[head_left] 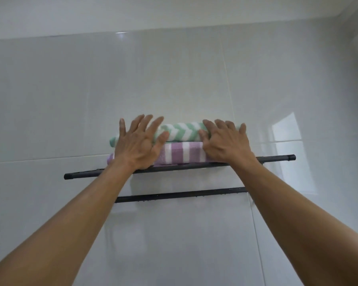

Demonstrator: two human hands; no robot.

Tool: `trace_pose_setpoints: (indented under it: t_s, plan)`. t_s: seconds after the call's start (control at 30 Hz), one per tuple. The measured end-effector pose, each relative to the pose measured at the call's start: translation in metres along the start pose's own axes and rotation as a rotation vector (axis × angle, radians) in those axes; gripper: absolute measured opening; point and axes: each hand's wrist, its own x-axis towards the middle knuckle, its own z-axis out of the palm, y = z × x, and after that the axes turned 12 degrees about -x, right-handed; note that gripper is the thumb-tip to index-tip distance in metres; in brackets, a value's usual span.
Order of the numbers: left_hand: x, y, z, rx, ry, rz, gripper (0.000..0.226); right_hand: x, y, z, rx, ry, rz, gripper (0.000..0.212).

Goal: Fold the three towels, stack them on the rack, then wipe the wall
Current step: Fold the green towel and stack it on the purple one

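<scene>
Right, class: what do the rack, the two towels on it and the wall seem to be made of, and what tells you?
Rack: probably metal, matt black; thin straight bars.
Green towel and purple towel: soft fluffy cloth, likely terry or microfibre; fuzzy striped surfaces, rounded folds.
Wall: glossy pale tile, likely ceramic; grout lines, window reflection.

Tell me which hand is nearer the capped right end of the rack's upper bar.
Right. The right hand rests on the towels closer to that capped end; the left hand is farther, toward the stack's other end.

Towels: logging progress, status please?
Both hands, left and right, open on the stack. Green towel atop purple towel on rack. Third unseen. Nothing blocking.
</scene>
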Motion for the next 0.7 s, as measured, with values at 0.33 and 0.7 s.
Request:
trace_pose_setpoints:
  t_s: [0.33, 0.7]
  plan:
    - [-0.002, -0.018, 0.007, 0.121, -0.001, -0.077, 0.071, -0.010, 0.015, 0.011, 0.089, -0.115, 0.168, 0.064]
    - [-0.016, -0.008, -0.001, 0.103, 0.032, -0.143, 0.072, -0.028, 0.013, 0.001, 0.148, -0.061, 0.172, 0.062]
